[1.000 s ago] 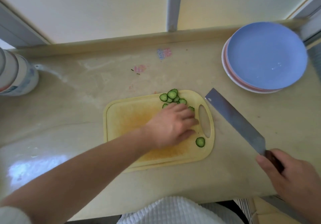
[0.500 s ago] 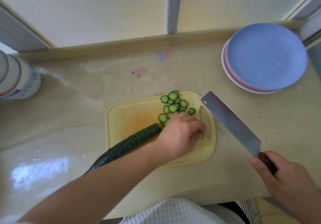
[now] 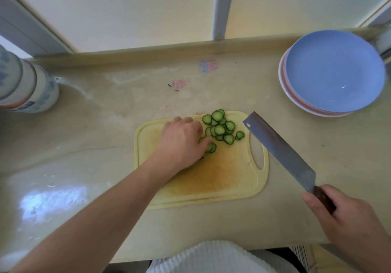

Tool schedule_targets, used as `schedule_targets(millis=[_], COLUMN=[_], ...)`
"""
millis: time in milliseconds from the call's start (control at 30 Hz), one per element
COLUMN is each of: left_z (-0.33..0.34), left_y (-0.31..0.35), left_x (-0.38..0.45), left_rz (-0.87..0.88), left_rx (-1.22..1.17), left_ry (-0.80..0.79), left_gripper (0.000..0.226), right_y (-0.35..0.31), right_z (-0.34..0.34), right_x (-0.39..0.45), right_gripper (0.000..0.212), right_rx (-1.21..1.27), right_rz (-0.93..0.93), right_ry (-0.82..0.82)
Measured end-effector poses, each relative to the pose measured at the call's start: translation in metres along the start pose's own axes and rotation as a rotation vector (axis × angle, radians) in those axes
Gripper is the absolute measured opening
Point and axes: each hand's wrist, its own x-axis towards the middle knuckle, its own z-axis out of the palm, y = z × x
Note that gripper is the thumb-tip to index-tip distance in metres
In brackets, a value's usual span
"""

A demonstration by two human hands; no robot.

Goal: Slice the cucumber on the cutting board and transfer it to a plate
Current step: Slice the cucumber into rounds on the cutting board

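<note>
Cutting board (image 3: 222, 179): pale yellow, stained orange at its centre, lying on the beige counter (image 3: 105, 128) with its handle slot toward the right.

Cucumber slices (image 3: 221, 127): a loose heap at the board's far edge, a few more under the fingertips. The uncut cucumber itself is hidden; only a dark sliver shows beneath the palm.

Left hand (image 3: 183, 143): palm down on the board, fingers curved over the near slices, apparently gathering them into the heap. Whether it pinches any cannot be told.

Right hand (image 3: 347, 219): fingers wrapped round the dark handle of the cleaver (image 3: 279, 154). The blade is held off to the right over the board's edge, probably to keep it away from the working hand.

Plates (image 3: 334, 71): blue on top of pink and white, stacked at the far right, holding no slices yet. The cleaver lies between heap and plates.

Also present: a blue-and-white ceramic jar (image 3: 27, 88) at far left; a white cloth (image 3: 211, 258) at the near edge.
</note>
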Motion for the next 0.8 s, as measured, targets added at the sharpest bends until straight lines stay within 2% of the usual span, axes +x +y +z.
schedule_targets(millis=[67,567,700,800], left_z=[0.001,0.008,-0.006,-0.012], left_y=[0.006,0.025,0.028,0.026], left_x=[-0.009,-0.008,0.004,0.026], left_rz=[-0.010,-0.012,-0.052,-0.151], left_rx=[0.083,0.074,-0.184,-0.440], left_ry=[-0.067,-0.106,-0.116,-0.017], left_gripper=[0.030,0.024,0.018,0.015], right_y=[-0.002,-0.011,-0.009,-0.006], right_z=[0.001,-0.001,0.000,0.001], right_x=[0.001,0.003,-0.001,-0.003], right_gripper=[0.090,0.086,0.083,0.083], right_rx=[-0.005,-0.010,0.015,0.024], right_rz=[-0.003,-0.032,-0.032,-0.040], right_ry=[-0.005,-0.014,-0.021,-0.037])
